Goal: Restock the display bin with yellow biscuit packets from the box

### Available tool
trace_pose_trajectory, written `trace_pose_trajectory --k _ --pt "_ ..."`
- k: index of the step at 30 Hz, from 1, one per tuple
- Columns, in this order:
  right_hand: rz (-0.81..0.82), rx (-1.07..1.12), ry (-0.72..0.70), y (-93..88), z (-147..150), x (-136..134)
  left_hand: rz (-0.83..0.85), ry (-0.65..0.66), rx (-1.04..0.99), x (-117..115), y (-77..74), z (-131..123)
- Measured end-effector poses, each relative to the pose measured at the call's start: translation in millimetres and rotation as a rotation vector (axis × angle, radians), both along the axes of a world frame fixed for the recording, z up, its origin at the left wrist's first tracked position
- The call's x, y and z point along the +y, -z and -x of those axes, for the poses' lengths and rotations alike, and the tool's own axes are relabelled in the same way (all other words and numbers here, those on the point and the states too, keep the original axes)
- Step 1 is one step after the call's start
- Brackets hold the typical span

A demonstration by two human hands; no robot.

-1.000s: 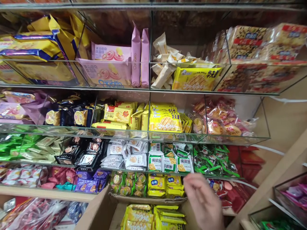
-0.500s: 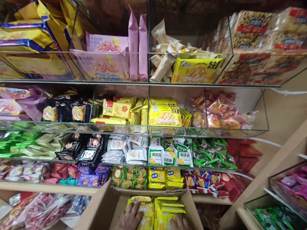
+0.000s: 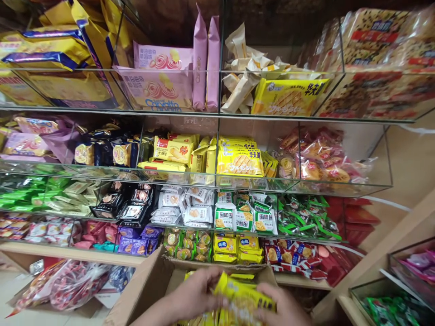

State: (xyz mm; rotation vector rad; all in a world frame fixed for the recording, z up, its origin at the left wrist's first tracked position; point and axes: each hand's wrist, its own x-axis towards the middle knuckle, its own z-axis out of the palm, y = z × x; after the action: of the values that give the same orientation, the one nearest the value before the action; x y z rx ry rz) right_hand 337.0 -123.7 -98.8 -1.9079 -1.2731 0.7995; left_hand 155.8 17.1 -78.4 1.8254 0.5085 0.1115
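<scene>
Between my two hands, over an open cardboard box (image 3: 149, 283), are yellow snack packets (image 3: 243, 294) with dark lettering at one end, somewhat blurred. My left hand (image 3: 199, 290) closes on their left side, and my right hand (image 3: 280, 301) grips the right side. Further yellow packets lie in the box beneath, partly covered by my hands. Just beyond the box's far edge, small yellow packets (image 3: 226, 246) fill a bottom shelf compartment. Similar yellow waffle packets (image 3: 240, 163) stand in a clear bin two tiers higher.
Clear-walled shelf tiers with glass front edges (image 3: 190, 181) rise ahead, divided into compartments of wrapped snacks. White-and-green packets (image 3: 244, 217) sit above the box. At lower left lies a plastic bag of red packets (image 3: 79, 285); more bins (image 3: 390, 303) stand at right.
Both hands, earlier resting on packets inside the box, have lifted and now hold yellow packets between them. The view has shifted slightly, so the shelves appear further right.
</scene>
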Motion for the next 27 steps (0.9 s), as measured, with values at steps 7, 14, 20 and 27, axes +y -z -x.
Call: trace_pose_trajectory --k 7,14,20,27 --pt "-0.354 0.502 0.134 -86.3 -32 21 0.198 -0.238 -0.337 5 -80.0 -38" --pt "-0.433 0.562 0.074 -98.0 -29 23 0.199 -0.277 -0.424 0 -88.4 -39" --pt "-0.682 0.173 0.191 -166.0 -65 47 -0.512 -0.507 -0.732 21 -125.9 -38" --pt "-0.738 0.037 0.014 -220.4 -96 122 -1.539 -0.419 -0.604 71 -183.5 -68"
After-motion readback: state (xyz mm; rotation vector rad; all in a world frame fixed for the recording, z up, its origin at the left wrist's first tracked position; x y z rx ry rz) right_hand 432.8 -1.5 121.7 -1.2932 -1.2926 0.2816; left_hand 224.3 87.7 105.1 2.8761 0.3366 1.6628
